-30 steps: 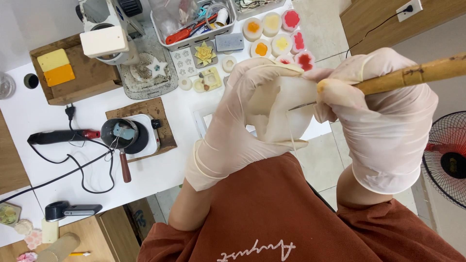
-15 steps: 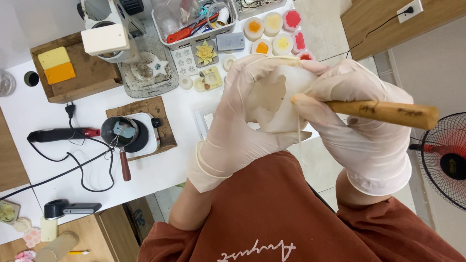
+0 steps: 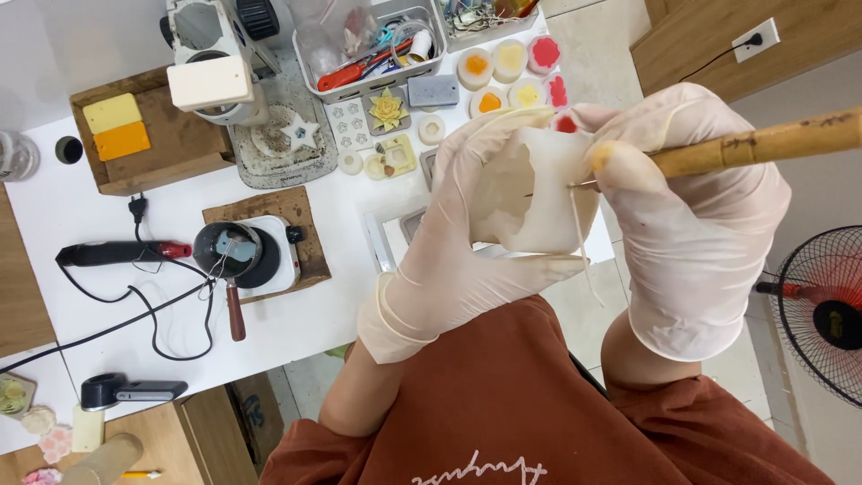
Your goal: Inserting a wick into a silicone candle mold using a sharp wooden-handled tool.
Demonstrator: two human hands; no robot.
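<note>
A: Grip? Left hand is closed round a white mould, held above the bench.
B: Right hand?
A: Clamped on a bamboo-handled tool, tip touching the mould's rim. Small pot noted well apart.

Up beyond the fingers on the white table, a clear plastic basket holds red-handled tools, with round red, orange and yellow wax pieces just beside it. Well off from the fingers, a small metal pot with a wooden handle sits on a white hotplate, a black cable trailing past. On the far side, a black floor fan stands.
</note>
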